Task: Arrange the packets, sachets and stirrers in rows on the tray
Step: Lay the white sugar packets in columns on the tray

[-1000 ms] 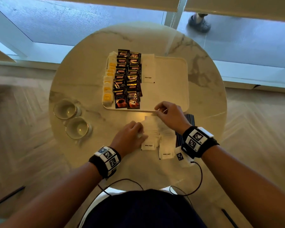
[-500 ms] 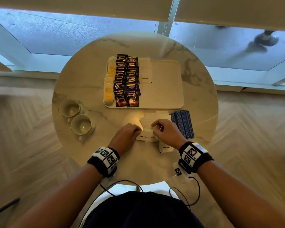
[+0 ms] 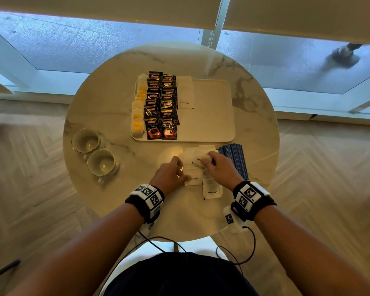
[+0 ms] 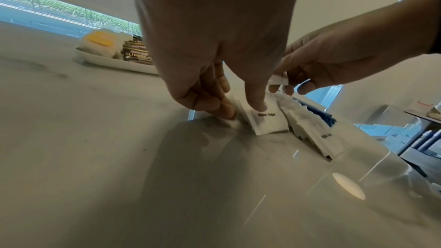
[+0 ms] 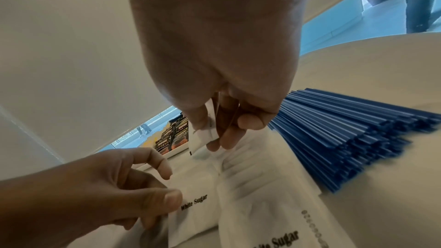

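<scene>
Right fingers [image 5: 216,140] pinch the top edge of one white sugar sachet [image 5: 203,135], lifted a little above the loose sachets [image 3: 210,186] lying on the surface [image 3: 107,107]. Left fingers [image 4: 257,101] are curled down onto that pile: the thumb [image 5: 171,200] presses a sachet marked "White Sugar" against the surface, the other fingertips touching its far edge. Left hand [image 3: 169,174] and right hand [image 3: 220,169] sit close together, just in front of the tray [image 3: 212,116]. Blue stirrers [image 3: 233,159] lie in a bundle just right of the right hand, off the tray. On the tray's left half stand a row of yellow-labelled packets [image 3: 138,112], two rows of dark coffee packets [image 3: 160,107], and a short row of white sachets [image 3: 185,92]. Two cups [image 3: 94,152] stand left of the tray.
</scene>
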